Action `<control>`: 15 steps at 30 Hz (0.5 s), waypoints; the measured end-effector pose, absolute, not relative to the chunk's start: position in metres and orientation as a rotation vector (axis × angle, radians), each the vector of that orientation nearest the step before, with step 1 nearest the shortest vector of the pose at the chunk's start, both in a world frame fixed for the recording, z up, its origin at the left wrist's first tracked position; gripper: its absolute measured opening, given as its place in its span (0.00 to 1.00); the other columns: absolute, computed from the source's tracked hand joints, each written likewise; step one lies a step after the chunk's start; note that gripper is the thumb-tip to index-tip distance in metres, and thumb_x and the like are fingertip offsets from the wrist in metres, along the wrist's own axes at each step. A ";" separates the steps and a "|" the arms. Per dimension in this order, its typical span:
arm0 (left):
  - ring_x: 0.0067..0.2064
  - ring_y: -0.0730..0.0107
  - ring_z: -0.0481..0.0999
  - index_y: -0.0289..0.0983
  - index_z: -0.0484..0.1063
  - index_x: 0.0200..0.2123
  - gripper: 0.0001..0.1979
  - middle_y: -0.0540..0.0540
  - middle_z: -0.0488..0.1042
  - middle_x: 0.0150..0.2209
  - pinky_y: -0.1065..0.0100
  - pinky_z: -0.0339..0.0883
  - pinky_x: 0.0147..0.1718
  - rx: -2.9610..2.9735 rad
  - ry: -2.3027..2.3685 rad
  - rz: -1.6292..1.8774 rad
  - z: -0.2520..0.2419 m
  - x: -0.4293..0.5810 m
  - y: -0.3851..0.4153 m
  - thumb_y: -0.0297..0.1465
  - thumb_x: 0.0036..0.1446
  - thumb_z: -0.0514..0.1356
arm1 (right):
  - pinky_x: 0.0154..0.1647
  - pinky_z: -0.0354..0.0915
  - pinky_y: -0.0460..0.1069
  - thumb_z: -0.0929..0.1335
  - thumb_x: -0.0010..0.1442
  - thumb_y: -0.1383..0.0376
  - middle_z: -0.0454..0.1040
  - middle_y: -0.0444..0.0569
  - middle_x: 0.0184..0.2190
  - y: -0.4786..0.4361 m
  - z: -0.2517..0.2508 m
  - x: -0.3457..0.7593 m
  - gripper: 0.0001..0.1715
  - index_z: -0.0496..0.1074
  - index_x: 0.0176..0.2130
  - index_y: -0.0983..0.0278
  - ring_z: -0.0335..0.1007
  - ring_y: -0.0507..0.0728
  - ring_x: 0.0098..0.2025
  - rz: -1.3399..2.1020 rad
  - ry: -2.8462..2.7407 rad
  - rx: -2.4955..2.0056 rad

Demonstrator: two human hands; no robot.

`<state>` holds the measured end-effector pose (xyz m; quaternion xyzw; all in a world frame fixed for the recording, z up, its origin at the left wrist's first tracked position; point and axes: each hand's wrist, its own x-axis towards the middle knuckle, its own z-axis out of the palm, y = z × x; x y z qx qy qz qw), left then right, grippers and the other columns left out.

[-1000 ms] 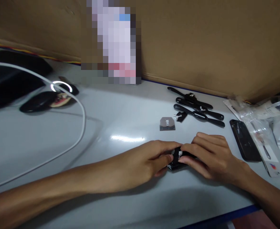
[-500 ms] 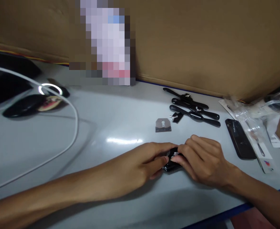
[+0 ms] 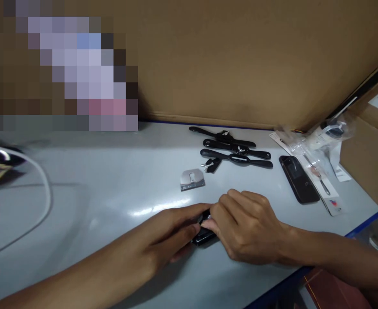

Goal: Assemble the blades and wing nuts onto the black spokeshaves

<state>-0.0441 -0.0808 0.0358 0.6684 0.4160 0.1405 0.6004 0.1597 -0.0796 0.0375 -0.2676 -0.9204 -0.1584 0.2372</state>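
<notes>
Between my hands is a small black tool [image 3: 204,237], low over the near part of the table; its full shape is hidden by my fingers. My left hand [image 3: 166,236] grips its left side, thumb along the top. My right hand [image 3: 246,225] closes over the other side, with thumb and fingers pinched where a bit of silver metal shows. Just beyond lies a flat grey blade [image 3: 192,179] with a keyhole slot. Next to it is a small black cap piece [image 3: 213,165] with a silver thumbscrew. Behind these lie several black spokeshaves, the nearest spokeshave [image 3: 237,159] without a blade or cap.
To the right lie a dark phone [image 3: 298,179] and clear plastic packaging [image 3: 319,171] with a card. A cardboard box [image 3: 372,150] stands at the far right. A white cable [image 3: 47,189] loops on the left. Cardboard [image 3: 240,64] walls the back edge.
The view has swung right, so things on the table sit further left in the picture. My right hand has turned slightly over the black tool; both hands stay on it.
</notes>
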 end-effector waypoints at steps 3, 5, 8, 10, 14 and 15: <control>0.29 0.65 0.65 0.41 0.78 0.39 0.17 0.50 0.65 0.25 0.68 0.63 0.31 1.539 0.967 0.378 0.037 -0.044 -0.082 0.45 0.67 0.54 | 0.27 0.56 0.51 0.62 0.71 0.68 0.69 0.46 0.25 -0.077 0.042 0.161 0.16 0.70 0.30 0.64 0.62 0.55 0.28 -0.342 -2.529 -0.783; 0.31 0.64 0.67 0.44 0.78 0.45 0.16 0.50 0.68 0.27 0.68 0.65 0.33 1.515 0.983 0.412 0.036 -0.046 -0.084 0.44 0.67 0.55 | 0.32 0.59 0.50 0.61 0.75 0.61 0.72 0.48 0.28 -0.071 0.045 0.164 0.20 0.71 0.33 0.65 0.64 0.56 0.31 -0.239 -2.516 -0.809; 0.31 0.64 0.68 0.48 0.75 0.57 0.19 0.50 0.69 0.28 0.69 0.67 0.32 1.484 1.001 0.450 0.031 -0.050 -0.088 0.44 0.67 0.57 | 0.34 0.57 0.49 0.60 0.76 0.55 0.73 0.47 0.26 -0.061 0.045 0.170 0.26 0.72 0.32 0.66 0.64 0.54 0.29 -0.112 -2.519 -0.877; 0.30 0.66 0.68 0.48 0.72 0.62 0.22 0.51 0.69 0.27 0.70 0.66 0.30 1.441 0.992 0.462 0.029 -0.051 -0.091 0.45 0.68 0.57 | 0.30 0.52 0.48 0.59 0.77 0.54 0.71 0.45 0.21 -0.057 0.041 0.173 0.30 0.72 0.29 0.65 0.62 0.52 0.25 -0.058 -2.550 -0.946; 0.21 0.72 0.64 0.47 0.63 0.68 0.30 0.52 0.70 0.26 0.74 0.60 0.18 1.221 0.934 0.476 0.028 -0.051 -0.093 0.51 0.68 0.56 | 0.26 0.43 0.49 0.56 0.77 0.56 0.69 0.43 0.18 -0.045 0.036 0.183 0.36 0.71 0.22 0.65 0.55 0.49 0.19 0.032 -2.572 -1.035; 0.19 0.73 0.63 0.47 0.61 0.69 0.32 0.51 0.70 0.26 0.74 0.58 0.16 1.158 0.915 0.502 0.028 -0.050 -0.092 0.53 0.68 0.54 | 0.26 0.43 0.49 0.56 0.77 0.56 0.67 0.42 0.17 -0.039 0.038 0.188 0.37 0.70 0.20 0.64 0.54 0.49 0.19 0.048 -2.545 -1.077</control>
